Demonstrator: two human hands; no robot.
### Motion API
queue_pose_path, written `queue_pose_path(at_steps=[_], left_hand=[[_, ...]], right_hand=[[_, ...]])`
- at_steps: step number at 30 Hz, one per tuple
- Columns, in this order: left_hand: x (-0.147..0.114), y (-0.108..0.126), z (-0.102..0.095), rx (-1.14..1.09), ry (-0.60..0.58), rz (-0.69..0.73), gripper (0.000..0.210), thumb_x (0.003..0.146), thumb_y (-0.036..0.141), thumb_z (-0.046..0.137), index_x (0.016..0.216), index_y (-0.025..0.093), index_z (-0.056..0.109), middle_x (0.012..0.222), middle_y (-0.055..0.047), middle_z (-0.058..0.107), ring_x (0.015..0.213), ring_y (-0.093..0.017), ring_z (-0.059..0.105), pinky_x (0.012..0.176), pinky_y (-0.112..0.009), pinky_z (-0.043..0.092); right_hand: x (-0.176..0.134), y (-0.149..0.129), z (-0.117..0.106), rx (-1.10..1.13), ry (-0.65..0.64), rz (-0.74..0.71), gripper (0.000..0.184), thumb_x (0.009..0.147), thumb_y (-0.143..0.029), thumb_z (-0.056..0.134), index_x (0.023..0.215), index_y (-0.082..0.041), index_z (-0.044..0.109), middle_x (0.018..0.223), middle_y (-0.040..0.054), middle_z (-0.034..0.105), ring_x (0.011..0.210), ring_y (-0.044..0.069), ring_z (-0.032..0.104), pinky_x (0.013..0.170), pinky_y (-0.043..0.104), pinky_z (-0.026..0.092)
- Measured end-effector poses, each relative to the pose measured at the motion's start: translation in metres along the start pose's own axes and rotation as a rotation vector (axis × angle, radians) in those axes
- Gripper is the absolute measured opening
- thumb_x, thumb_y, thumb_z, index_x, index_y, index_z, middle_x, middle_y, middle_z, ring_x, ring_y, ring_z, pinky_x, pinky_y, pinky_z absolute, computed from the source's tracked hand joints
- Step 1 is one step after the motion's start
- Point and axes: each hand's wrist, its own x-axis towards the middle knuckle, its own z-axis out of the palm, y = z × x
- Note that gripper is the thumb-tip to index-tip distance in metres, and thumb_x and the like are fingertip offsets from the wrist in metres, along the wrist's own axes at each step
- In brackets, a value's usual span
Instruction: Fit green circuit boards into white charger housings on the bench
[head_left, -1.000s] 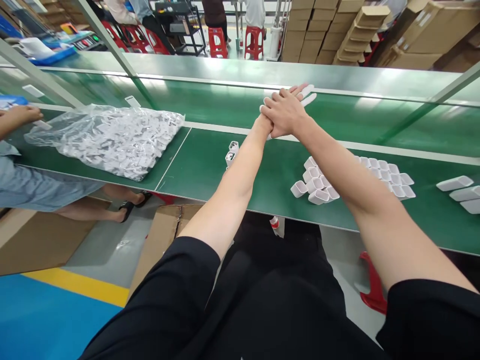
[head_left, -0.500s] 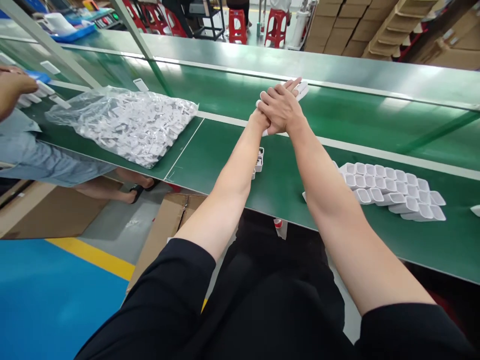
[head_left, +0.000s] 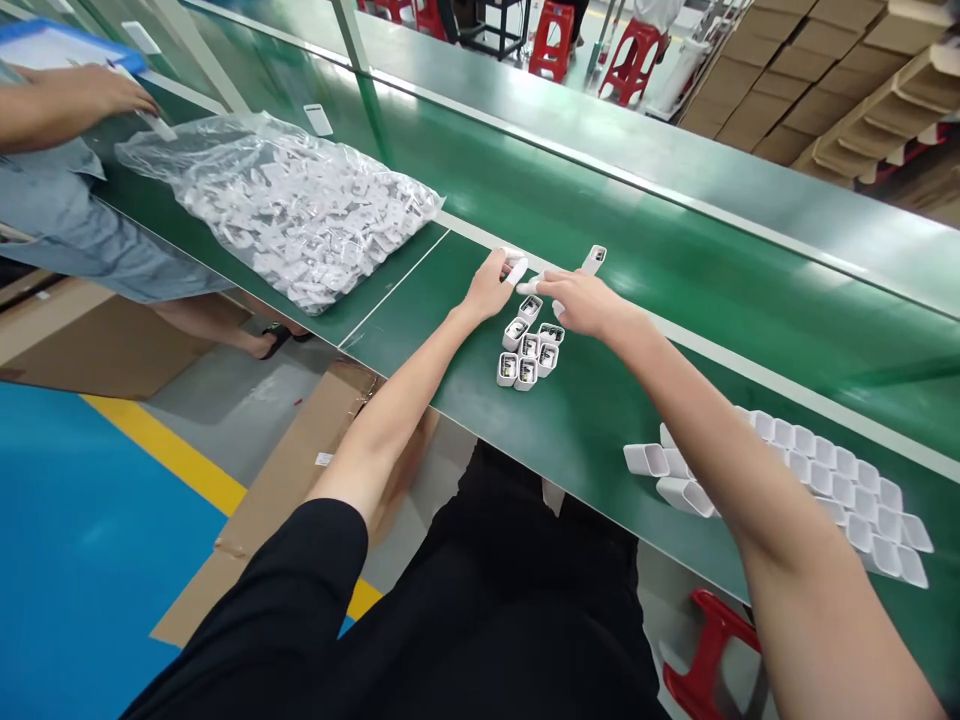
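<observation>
My left hand (head_left: 492, 285) is above the green bench, thumb and fingers apart, with white covers on some fingertips. Facing it, my right hand (head_left: 581, 300) stretches its white-capped fingers toward the left, palm down. I make out no object in either hand. Just below both hands stands a small cluster of white plastic housings (head_left: 529, 346) with dark parts inside. Beyond my right hand, a single white housing (head_left: 596, 259) lies on the green belt past the white line.
Rows of hollow white housings (head_left: 844, 490) stand at the right, partly behind my right forearm. A clear bag of small white parts (head_left: 300, 215) lies at the left. Farther left is a co-worker's hand (head_left: 112, 92) near a blue tray (head_left: 133, 57). A red stool (head_left: 709, 650) stands below the bench.
My hands were together, one over the other, at a white housing; now they are apart and nearer to me. That housing lies released on the belt. The camera view has tilted and shifted.
</observation>
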Motion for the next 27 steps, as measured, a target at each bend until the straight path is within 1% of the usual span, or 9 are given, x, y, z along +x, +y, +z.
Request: queue_pose_path(at_steps=[4,6,9,11,14,17,20,23,27], left_hand=[[-0.022,0.002,-0.002,-0.141,0.019,0.013,0.055,0.115,0.061,0.027,0.127,0.028,0.069,0.124,-0.012,0.078,0.11,-0.026,0.077,0.105,-0.049,0.064],[-0.025,0.013,-0.009,-0.132,0.019,0.068,0.055,0.114,0.064,0.027,0.126,0.029,0.068,0.124,-0.014,0.077,0.112,-0.029,0.077,0.106,-0.052,0.063],[-0.033,0.046,-0.019,-0.046,-0.001,0.321,0.05,0.109,0.063,0.043,0.141,0.029,0.061,0.139,-0.017,0.07,0.129,-0.035,0.072,0.112,-0.058,0.06],[-0.044,0.078,-0.019,0.039,-0.112,0.529,0.061,0.101,0.06,0.056,0.154,0.029,0.053,0.146,-0.018,0.068,0.135,-0.039,0.069,0.112,-0.06,0.06],[-0.066,0.128,-0.007,0.215,-0.27,0.669,0.07,0.092,0.042,0.07,0.156,0.024,0.05,0.146,-0.019,0.069,0.126,-0.038,0.073,0.105,-0.058,0.064],[-0.08,0.165,0.017,0.268,-0.392,0.777,0.044,0.096,0.028,0.066,0.138,0.021,0.058,0.122,-0.015,0.078,0.1,-0.032,0.078,0.087,-0.049,0.065],[-0.084,0.184,0.041,0.154,-0.539,0.882,0.03,0.101,0.026,0.062,0.13,0.019,0.059,0.11,-0.012,0.081,0.092,-0.028,0.079,0.082,-0.044,0.066],[-0.087,0.189,0.055,0.079,-0.574,0.955,0.029,0.104,0.026,0.059,0.133,0.019,0.057,0.11,-0.011,0.082,0.089,-0.026,0.08,0.076,-0.041,0.065],[-0.094,0.183,0.053,0.117,-0.565,1.0,0.027,0.105,0.021,0.055,0.132,0.022,0.057,0.108,-0.009,0.082,0.076,-0.023,0.076,0.063,-0.038,0.059]], right_hand=[[0.018,-0.009,0.0,-0.026,-0.128,0.032,0.044,0.087,-0.003,0.06,0.12,-0.027,0.077,0.111,0.0067,0.078,0.097,0.026,0.072,0.082,0.042,0.047],[0.015,-0.011,-0.01,-0.01,-0.1,0.073,0.032,0.091,-0.007,0.061,0.115,-0.024,0.075,0.112,0.0086,0.079,0.096,0.027,0.072,0.078,0.042,0.045],[-0.014,-0.021,-0.033,0.126,0.12,0.183,0.014,0.1,-0.03,0.07,0.112,-0.024,0.071,0.114,0.0093,0.082,0.099,0.029,0.073,0.081,0.043,0.049],[-0.047,-0.04,-0.048,0.263,0.353,0.285,0.021,0.099,-0.045,0.077,0.105,-0.026,0.069,0.107,0.0059,0.083,0.096,0.028,0.074,0.086,0.045,0.053],[-0.104,-0.083,-0.058,0.42,0.618,0.467,0.025,0.096,-0.046,0.084,0.098,-0.029,0.066,0.095,0.0015,0.08,0.087,0.026,0.074,0.085,0.046,0.058],[-0.151,-0.125,-0.047,0.355,0.741,0.613,0.023,0.093,-0.041,0.088,0.103,-0.033,0.069,0.095,0.0018,0.078,0.088,0.029,0.073,0.08,0.05,0.059],[-0.181,-0.153,-0.019,0.32,0.964,0.793,0.026,0.094,-0.035,0.085,0.117,-0.036,0.073,0.101,0.0035,0.078,0.092,0.033,0.075,0.082,0.055,0.061],[-0.195,-0.167,0.008,0.412,1.144,0.869,0.033,0.097,-0.032,0.081,0.128,-0.037,0.073,0.106,0.0044,0.08,0.097,0.033,0.078,0.083,0.055,0.065],[-0.196,-0.175,0.022,0.483,1.187,0.847,0.044,0.09,-0.027,0.09,0.129,-0.041,0.074,0.106,0.0027,0.08,0.093,0.032,0.077,0.077,0.055,0.065]])
